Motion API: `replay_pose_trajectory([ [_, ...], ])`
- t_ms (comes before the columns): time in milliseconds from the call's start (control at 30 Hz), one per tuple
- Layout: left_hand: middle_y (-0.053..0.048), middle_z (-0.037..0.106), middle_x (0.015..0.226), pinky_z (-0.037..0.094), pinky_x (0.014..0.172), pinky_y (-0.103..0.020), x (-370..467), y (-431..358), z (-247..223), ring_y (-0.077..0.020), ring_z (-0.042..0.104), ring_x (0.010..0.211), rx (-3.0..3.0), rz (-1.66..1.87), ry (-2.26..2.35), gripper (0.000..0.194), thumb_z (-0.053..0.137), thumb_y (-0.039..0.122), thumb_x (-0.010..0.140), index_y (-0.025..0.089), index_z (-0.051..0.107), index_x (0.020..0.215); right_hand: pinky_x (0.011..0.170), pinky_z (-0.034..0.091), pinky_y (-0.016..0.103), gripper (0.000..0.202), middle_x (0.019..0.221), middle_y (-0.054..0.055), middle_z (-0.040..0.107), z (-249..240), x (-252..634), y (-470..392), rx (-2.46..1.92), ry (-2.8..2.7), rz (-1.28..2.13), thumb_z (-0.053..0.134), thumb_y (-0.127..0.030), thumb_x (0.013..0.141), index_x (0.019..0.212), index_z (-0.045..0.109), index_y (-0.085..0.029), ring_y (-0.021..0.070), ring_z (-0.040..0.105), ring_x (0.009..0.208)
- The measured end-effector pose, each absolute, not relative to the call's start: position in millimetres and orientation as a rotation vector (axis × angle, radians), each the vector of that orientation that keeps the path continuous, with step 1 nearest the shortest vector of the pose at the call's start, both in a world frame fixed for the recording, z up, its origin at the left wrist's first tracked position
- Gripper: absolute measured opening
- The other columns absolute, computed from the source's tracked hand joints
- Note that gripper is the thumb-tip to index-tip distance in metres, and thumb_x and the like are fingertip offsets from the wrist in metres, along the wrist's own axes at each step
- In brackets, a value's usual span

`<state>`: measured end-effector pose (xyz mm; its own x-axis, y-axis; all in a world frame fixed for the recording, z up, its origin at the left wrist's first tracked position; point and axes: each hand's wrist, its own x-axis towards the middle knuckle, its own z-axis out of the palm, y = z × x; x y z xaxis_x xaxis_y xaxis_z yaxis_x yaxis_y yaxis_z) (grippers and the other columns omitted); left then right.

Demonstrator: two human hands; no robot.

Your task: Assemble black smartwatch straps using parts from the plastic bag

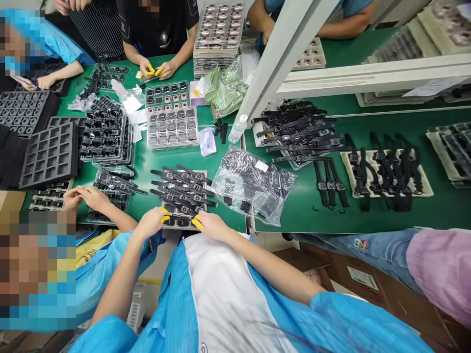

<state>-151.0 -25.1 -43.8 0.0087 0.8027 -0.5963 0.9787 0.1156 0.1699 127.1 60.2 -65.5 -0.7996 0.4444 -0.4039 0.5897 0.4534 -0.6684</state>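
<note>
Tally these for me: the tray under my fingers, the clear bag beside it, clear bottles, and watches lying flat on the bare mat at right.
Tray: 1
Clear bag: 1
Clear bottles: 2
Watches on bare mat: 3
Total: 7

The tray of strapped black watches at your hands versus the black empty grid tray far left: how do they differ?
The tray of strapped black watches is pale, loaded, with straps overhanging its edges; the black empty grid tray shows bare square pockets. The left hand and right hand touch the watch tray's near edge; nobody touches the grid tray. Both lie flat on the green table.
</note>
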Motion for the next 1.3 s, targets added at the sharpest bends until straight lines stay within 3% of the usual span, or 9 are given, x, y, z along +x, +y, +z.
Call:
replay_pose_trajectory([
  [233, -0.013, 0.073, 0.104, 0.043, 0.093, -0.040, -190.9, 7.2, -85.4, -0.0302, 0.065, 0.104, 1.678, -0.533, 1.926, 0.021, 0.052, 0.003, 0.087, 0.017, 0.063, 0.099, 0.085, 0.049, 0.031, 0.035, 0.112, 0.017, 0.073, -104.5, 44.6, 59.4, 0.727, 2.571, -1.001, 0.053, -0.007, 0.094, 0.128, 0.059, -0.013, 0.0251, 0.070, 0.098],
  [433, -0.024, 0.061, 0.126, 0.028, 0.114, -0.055, -180.0, -6.1, -96.8, -0.0383, 0.047, 0.129, 1.690, -0.418, 2.176, 0.022, 0.049, 0.019, 0.098, 0.011, 0.063, 0.112, 0.087, 0.049, 0.031, 0.026, 0.125, 0.019, 0.065, -117.8, 81.6, 59.6, 0.864, 2.585, -0.916, 0.044, -0.021, 0.103, 0.122, 0.060, -0.013, 0.0259, 0.067, 0.107],
  [567, -0.025, 0.061, 0.122, 0.041, 0.101, -0.051, -125.5, -37.1, -101.5, -0.0377, 0.051, 0.119, 1.689, -0.234, 2.222, 0.034, 0.040, 0.027, 0.104, 0.009, 0.067, 0.115, 0.087, 0.048, 0.031, 0.037, 0.124, 0.017, 0.063, -133.5, 151.5, 80.4, 1.315, 2.442, -0.862, 0.030, -0.032, 0.109, 0.121, 0.060, -0.014, 0.0250, 0.064, 0.108],
  [633, -0.017, 0.064, 0.123, 0.043, 0.100, -0.043, -84.7, -50.3, -107.5, -0.0309, 0.053, 0.118, 1.774, -0.177, 2.069, 0.032, 0.043, 0.029, 0.105, 0.016, 0.069, 0.119, 0.092, 0.047, 0.032, 0.035, 0.128, 0.019, 0.061, -145.7, 179.0, 97.5, 1.700, 2.287, -0.862, 0.034, -0.031, 0.108, 0.125, 0.059, -0.013, 0.0263, 0.060, 0.116],
  [767, -0.018, 0.065, 0.125, 0.043, 0.097, -0.044, -18.3, -59.3, -120.3, -0.0311, 0.052, 0.119, 1.882, -0.197, 1.868, 0.032, 0.045, 0.026, 0.105, 0.015, 0.070, 0.121, 0.100, 0.043, 0.035, 0.042, 0.139, 0.025, 0.053, -169.3, 193.8, 132.5, 2.186, 2.017, -0.925, 0.047, -0.033, 0.104, 0.135, 0.053, -0.006, 0.0305, 0.052, 0.128],
  [900, -0.021, 0.067, 0.111, 0.041, 0.092, -0.048, 3.7, -49.0, -124.9, -0.0338, 0.051, 0.113, 1.880, -0.293, 1.866, 0.033, 0.044, 0.021, 0.103, 0.012, 0.075, 0.107, 0.096, 0.045, 0.037, 0.041, 0.127, 0.024, 0.061, -182.8, 179.1, 156.7, 2.298, 1.853, -0.981, 0.047, -0.030, 0.103, 0.134, 0.054, -0.005, 0.0305, 0.059, 0.117],
  [1100, -0.026, 0.066, 0.110, 0.041, 0.091, -0.052, 12.5, -31.1, -124.9, -0.0363, 0.052, 0.109, 1.830, -0.313, 1.879, 0.032, 0.045, 0.017, 0.099, 0.007, 0.074, 0.109, 0.093, 0.046, 0.037, 0.034, 0.122, 0.020, 0.066, -177.0, 181.8, 163.9, 2.308, 1.771, -1.136, 0.048, -0.025, 0.099, 0.129, 0.058, -0.011, 0.0298, 0.063, 0.110],
  [1200, -0.026, 0.066, 0.112, 0.043, 0.092, -0.051, 7.3, -29.6, -120.5, -0.0354, 0.054, 0.110, 1.776, -0.253, 1.878, 0.030, 0.044, 0.014, 0.099, 0.008, 0.072, 0.108, 0.097, 0.044, 0.038, 0.035, 0.125, 0.025, 0.064, -162.4, 193.7, 151.8, 2.300, 1.785, -1.197, 0.046, -0.019, 0.097, 0.129, 0.055, -0.007, 0.0311, 0.062, 0.114],
  [1300, -0.022, 0.069, 0.110, 0.046, 0.093, -0.045, -6.5, -34.1, -110.4, -0.0323, 0.058, 0.111, 1.687, -0.165, 1.882, 0.021, 0.048, 0.016, 0.099, 0.012, 0.068, 0.105, 0.089, 0.047, 0.037, 0.031, 0.109, 0.021, 0.069, -141.7, 204.4, 125.3, 2.220, 1.776, -1.354, 0.050, -0.018, 0.094, 0.122, 0.056, -0.009, 0.0294, 0.066, 0.101],
])
